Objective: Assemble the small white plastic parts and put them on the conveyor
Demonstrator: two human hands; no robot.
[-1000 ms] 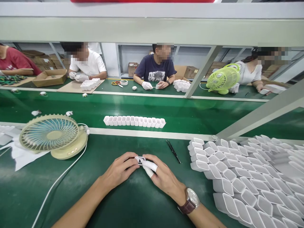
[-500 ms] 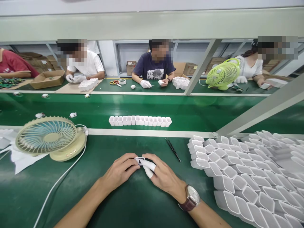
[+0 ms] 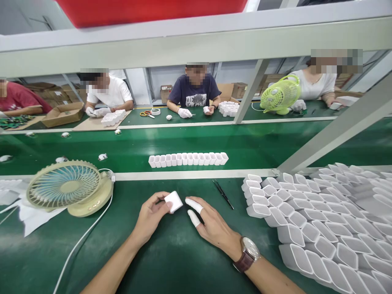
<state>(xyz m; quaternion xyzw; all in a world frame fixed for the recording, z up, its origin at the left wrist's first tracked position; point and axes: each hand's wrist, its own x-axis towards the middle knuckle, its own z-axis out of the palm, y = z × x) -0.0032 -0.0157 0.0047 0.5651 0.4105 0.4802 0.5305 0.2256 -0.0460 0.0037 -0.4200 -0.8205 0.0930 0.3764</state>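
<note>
My left hand point(image 3: 150, 213) pinches a white box point(image 3: 174, 202) that looks light, hard and slippery, best held by its sides, my right hand point(image 3: 216, 226) spread beside it.

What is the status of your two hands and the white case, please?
Left hand gripping white case. Right hand open, close beside case, not holding it. Tweezers on table beyond right hand, not between hands.

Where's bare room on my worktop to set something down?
Green worktop is bare between your forearms, and between the white cord of the round cream fan and your left hand. The right side is crowded with open white containers; slim black tweezers lie to their left.
</note>
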